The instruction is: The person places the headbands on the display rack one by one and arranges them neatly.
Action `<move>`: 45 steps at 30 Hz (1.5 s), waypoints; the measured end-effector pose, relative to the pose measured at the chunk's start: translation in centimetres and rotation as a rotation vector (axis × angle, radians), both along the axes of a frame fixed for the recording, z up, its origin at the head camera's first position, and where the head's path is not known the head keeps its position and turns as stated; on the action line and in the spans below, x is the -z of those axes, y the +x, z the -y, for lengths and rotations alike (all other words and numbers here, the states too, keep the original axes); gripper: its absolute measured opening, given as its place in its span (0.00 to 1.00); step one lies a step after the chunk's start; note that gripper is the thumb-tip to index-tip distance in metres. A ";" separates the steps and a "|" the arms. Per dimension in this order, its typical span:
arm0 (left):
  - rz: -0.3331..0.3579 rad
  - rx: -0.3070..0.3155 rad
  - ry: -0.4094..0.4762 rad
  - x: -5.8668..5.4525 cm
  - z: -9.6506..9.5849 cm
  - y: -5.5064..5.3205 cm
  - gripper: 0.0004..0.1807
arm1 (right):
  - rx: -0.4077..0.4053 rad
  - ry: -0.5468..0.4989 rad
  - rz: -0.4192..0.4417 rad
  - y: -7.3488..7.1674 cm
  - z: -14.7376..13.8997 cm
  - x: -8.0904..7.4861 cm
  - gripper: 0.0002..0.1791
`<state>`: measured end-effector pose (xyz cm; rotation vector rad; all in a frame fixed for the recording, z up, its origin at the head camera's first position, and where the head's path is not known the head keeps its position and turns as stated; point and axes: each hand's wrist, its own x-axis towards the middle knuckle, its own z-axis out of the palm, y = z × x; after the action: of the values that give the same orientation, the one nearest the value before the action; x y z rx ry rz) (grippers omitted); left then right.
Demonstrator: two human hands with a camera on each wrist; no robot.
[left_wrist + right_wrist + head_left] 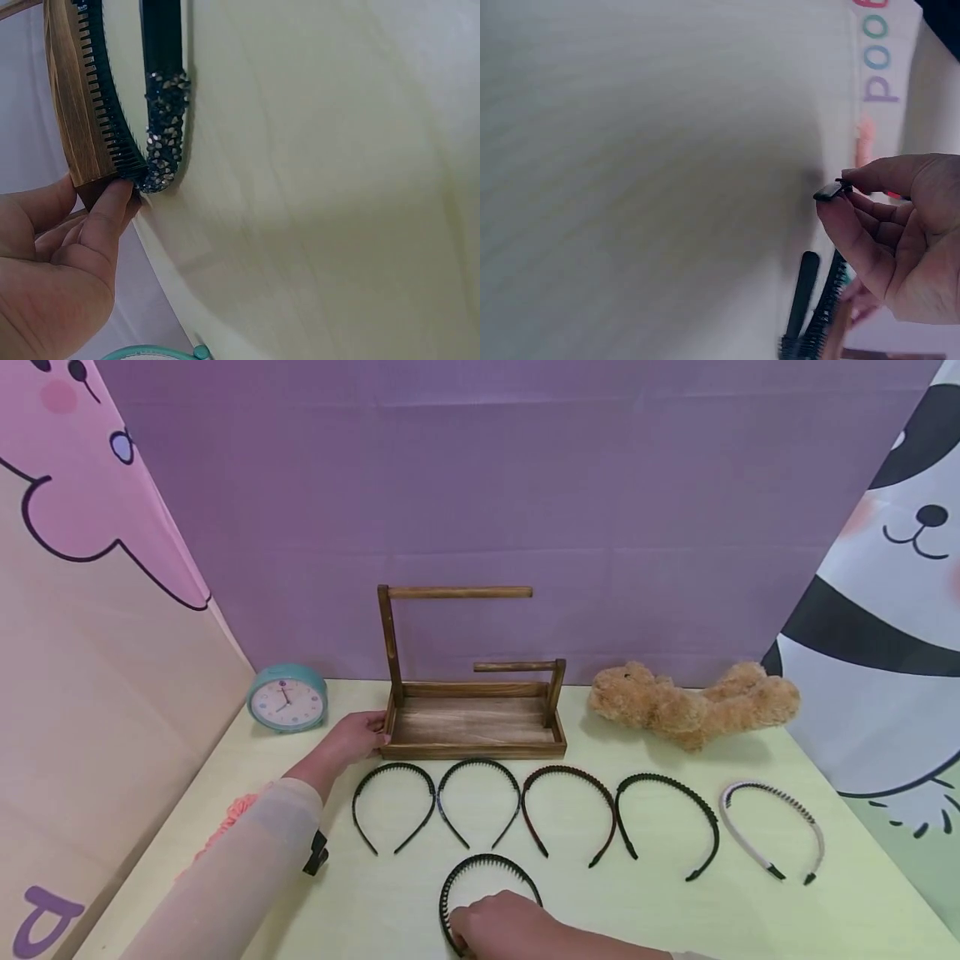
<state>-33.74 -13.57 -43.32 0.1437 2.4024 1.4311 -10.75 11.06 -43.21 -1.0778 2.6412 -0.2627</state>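
A: Where's the black toothed headband (491,858)?

B: In front of the wooden stand (474,751), on the person's side. A row of five headbands (567,769) lies between the two.

A: Which hand is nearer to it?

B: The right hand (510,925), which has it by the end farther from the stand. The right wrist view shows thumb and forefinger pinching one dark tip.

A: So which way does the band lie from that grip?

B: Away from the fingers, toward the stand. I'd judge that relation matters most: arch on the stand side, grip on the person's side.

A: And its long axis?

B: Roughly straight out from the stand's front. The arch points at the stand and the open end points back at the person, though the hand covers the tips in the head view. I can't tell whether the band is lifted.

A: What about the left hand (363,737)?

B: At the stand's left end, thumb and fingers gripping its corner.

A: Anything farther out?

B: A teal clock (287,703) left of the stand and a brown plush toy (686,708) right of it, on the same pale table (847,918).
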 end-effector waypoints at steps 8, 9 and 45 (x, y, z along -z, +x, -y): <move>-0.005 0.008 -0.013 -0.3 -0.1 0.2 0.32 | 0.126 -0.142 -0.024 -0.4 -2.1 -3.9 0.05; 0.001 0.007 -0.008 -0.3 -0.1 0.1 0.32 | 0.135 -0.165 -0.027 -0.5 -2.5 -4.4 0.04; 0.007 0.031 0.028 0.7 0.4 0.0 0.32 | 0.476 -0.828 -0.183 -12.1 -8.4 -16.4 0.09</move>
<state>-33.77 -14.01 -43.98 0.1818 2.3647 1.4487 -22.90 19.50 -26.76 -0.6279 2.9749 -1.5148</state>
